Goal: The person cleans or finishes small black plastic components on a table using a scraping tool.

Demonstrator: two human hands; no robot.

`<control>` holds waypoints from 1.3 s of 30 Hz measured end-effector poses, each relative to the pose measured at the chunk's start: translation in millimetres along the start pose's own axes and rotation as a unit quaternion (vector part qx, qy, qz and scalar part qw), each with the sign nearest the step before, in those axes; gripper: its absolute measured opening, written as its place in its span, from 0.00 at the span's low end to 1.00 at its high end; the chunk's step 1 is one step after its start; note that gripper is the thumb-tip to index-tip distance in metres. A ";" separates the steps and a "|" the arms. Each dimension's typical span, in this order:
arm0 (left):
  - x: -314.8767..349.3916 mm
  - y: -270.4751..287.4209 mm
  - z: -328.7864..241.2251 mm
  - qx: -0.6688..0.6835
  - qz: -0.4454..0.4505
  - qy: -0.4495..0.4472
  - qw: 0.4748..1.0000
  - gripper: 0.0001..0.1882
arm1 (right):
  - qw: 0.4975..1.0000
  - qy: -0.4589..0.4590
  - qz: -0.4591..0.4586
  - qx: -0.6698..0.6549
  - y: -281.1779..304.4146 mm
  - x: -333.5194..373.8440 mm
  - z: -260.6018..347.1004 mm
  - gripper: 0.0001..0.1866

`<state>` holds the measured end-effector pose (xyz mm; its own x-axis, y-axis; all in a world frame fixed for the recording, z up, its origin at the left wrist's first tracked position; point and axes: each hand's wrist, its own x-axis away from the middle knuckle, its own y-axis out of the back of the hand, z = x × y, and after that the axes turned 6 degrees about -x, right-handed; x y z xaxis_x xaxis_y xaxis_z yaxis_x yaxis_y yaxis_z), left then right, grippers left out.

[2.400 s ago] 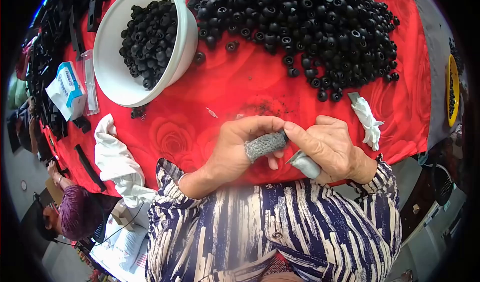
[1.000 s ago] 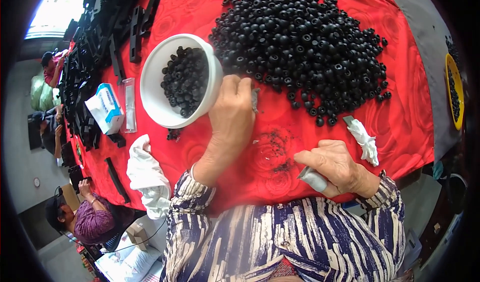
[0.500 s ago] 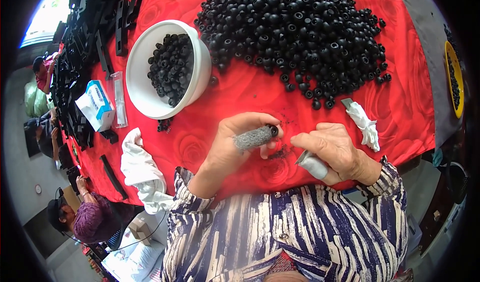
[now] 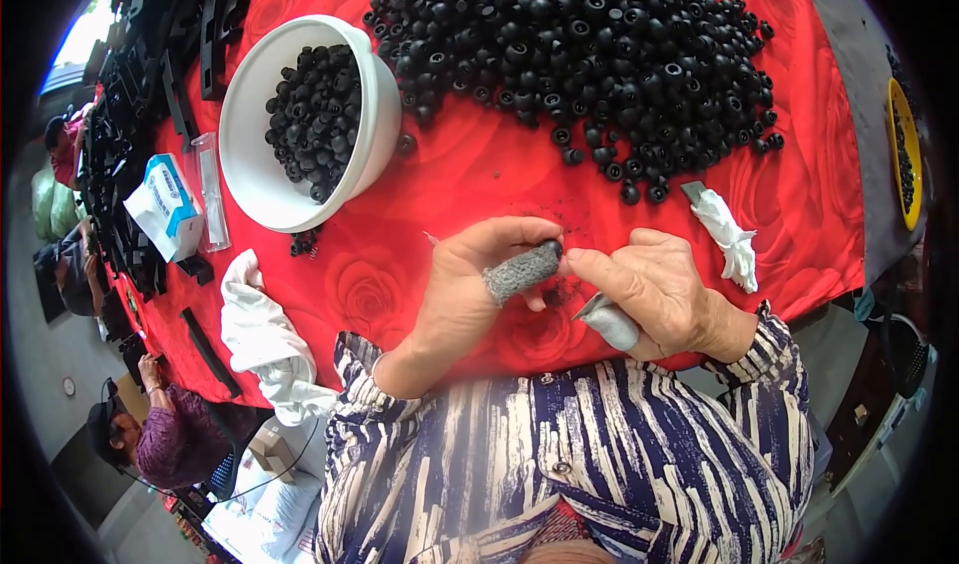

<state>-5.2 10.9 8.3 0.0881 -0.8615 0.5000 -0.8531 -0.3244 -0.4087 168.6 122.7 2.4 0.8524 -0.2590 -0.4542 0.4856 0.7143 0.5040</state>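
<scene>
My left hand (image 4: 452, 282) pinches a small black round plastic part (image 4: 553, 248) between thumb and forefinger. A fuzzy grey sleeve (image 4: 521, 272) covers one finger of that hand. Close on its right, my right hand (image 4: 664, 292) has its thumb and forefinger tips at the part. Its lower fingers are curled round a short flat blade with a pale wrapped handle (image 4: 611, 326). The tip of the blade points left, toward the cloth. Dark crumbs lie on the red tablecloth (image 4: 450, 179) around the hands.
Beyond my hands lies a big heap of black round parts (image 4: 569, 49). A white bowl (image 4: 384, 114) of similar parts stands left, near a tissue box (image 4: 172, 209), white cloth (image 4: 262, 329) and black strips (image 4: 140, 114). A wrapped blade (image 4: 724, 239) lies right. Co-workers sit left.
My right hand has moved left and up, bringing its fingertips to the black part in my left hand. The table scene has shifted slightly left and up in view.
</scene>
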 end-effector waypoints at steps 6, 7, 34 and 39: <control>-1.3 -2.2 4.4 0.171 0.071 0.033 0.982 0.16 | 1.000 -0.006 0.009 -0.026 5.6 -4.6 1.7 0.27; -1.7 -3.4 5.0 0.207 0.078 0.039 0.974 0.16 | 1.000 0.004 0.016 -0.022 5.8 -4.9 1.3 0.28; 6.8 -5.4 7.5 0.005 0.056 0.009 0.998 0.13 | 0.996 -0.019 0.005 -0.084 4.1 -4.9 2.7 0.27; 5.6 -3.4 7.8 0.122 0.086 0.016 0.989 0.13 | 0.998 -0.011 0.012 -0.056 5.3 -3.2 4.3 0.25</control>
<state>2.2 4.2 6.5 -0.0669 -0.9004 0.4298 -0.7041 -0.2627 -0.6598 169.3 124.6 9.7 0.8679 -0.2539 -0.4270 0.4415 0.7882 0.4288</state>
